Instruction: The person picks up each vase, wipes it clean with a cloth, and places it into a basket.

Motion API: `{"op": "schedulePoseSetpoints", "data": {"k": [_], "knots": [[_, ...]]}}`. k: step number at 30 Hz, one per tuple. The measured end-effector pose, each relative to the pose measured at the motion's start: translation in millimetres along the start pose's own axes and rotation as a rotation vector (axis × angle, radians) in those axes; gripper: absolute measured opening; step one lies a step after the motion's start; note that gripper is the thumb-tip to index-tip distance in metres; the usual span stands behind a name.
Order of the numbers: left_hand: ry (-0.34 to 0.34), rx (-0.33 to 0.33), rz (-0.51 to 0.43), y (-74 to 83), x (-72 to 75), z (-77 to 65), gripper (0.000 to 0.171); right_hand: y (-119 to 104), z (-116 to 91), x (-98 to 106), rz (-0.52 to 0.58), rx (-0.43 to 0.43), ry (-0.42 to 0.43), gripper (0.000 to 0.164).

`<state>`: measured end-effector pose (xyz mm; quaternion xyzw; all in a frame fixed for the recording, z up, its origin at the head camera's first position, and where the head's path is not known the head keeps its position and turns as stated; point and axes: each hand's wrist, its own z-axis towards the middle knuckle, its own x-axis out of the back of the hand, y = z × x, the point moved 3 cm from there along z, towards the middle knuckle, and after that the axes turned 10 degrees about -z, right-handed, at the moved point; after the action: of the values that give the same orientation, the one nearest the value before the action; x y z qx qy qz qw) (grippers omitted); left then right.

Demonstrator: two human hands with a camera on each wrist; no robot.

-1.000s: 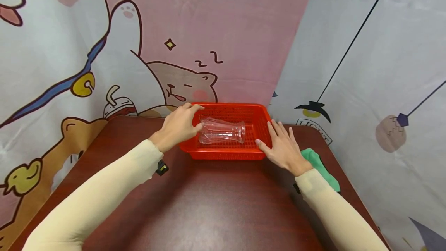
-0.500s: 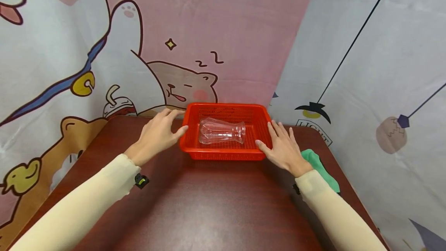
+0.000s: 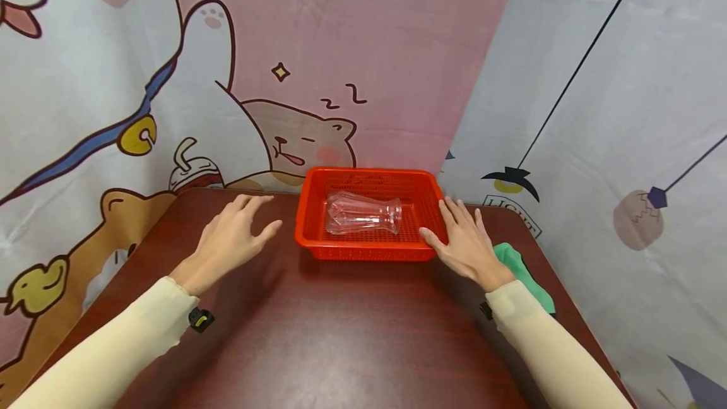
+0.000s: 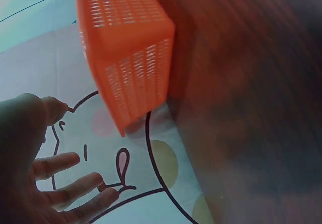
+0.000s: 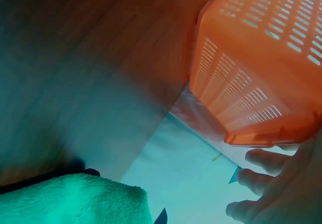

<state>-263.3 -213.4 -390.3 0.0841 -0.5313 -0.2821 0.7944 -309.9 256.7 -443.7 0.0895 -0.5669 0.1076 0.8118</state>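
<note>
A red perforated plastic basket (image 3: 372,252) stands at the back of the dark wooden table. Inside it a clear glass vase (image 3: 363,213) lies on its side, its flared mouth pointing right. My left hand (image 3: 230,238) is held over the table left of the basket, apart from it, fingers spread and holding nothing. At the basket's right rim is my right hand (image 3: 466,242), its thumb over the front right corner and its fingers extended along the right side. In the right wrist view those fingers (image 5: 256,181) show right beside the basket wall (image 5: 236,93).
A green cloth (image 3: 522,276) lies at the table's right edge, partly behind the right wrist. The table top (image 3: 341,333) stretches in front of the basket. Behind it hangs a printed fabric backdrop (image 3: 392,81) with cartoon animals.
My left hand has moved left and toward me, from over the basket's left side to beside it. The right hand, basket and vase have stayed in place.
</note>
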Motion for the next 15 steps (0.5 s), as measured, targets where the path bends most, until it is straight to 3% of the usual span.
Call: {"op": "schedulePoseSetpoints", "data": {"k": [15], "knots": [[-0.055,-0.033,0.030,-19.9,-0.1,-32.5,0.079,-6,-35,17,0.004,0.052,0.113,0.089]]}}
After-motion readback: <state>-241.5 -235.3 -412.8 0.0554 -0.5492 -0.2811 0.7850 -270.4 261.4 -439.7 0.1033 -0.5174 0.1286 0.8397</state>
